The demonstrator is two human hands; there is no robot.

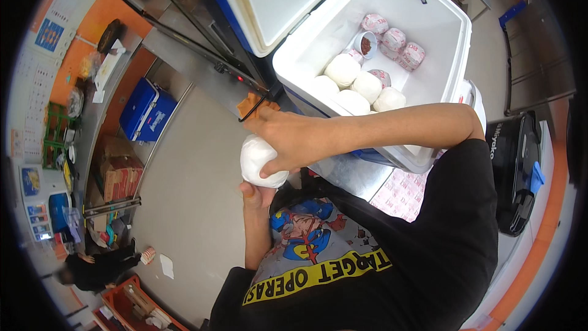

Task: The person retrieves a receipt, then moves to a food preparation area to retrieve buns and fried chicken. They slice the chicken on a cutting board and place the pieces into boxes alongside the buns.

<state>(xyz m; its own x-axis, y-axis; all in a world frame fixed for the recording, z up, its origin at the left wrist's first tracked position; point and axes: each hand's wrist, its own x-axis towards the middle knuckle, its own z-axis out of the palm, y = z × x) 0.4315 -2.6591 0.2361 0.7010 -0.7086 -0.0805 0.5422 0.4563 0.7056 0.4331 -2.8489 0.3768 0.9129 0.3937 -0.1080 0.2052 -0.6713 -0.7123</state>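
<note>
Both my hands are on a round bundle wrapped in white paper (257, 161), held in front of my chest. My right hand (294, 140) grips it from above, thumb pressed on its side. From below, my left hand (255, 195) supports it, most of its fingers hidden. Beyond my right forearm stands an open cooler box (448, 23), white inside. Several white round bundles (342, 71) fill its near part. Deeper inside are several bundles in pink-printed paper (394, 39) and a small cup (367, 45) of reddish-brown food.
An orange cloth (250, 106) lies by the metal-framed glass cabinet (220, 50). Pink-printed paper (399, 195) and a black Miyako appliance (510, 179) are on my right. Across the floor are a blue cooler (147, 112), cardboard boxes (120, 174) and another person (103, 269).
</note>
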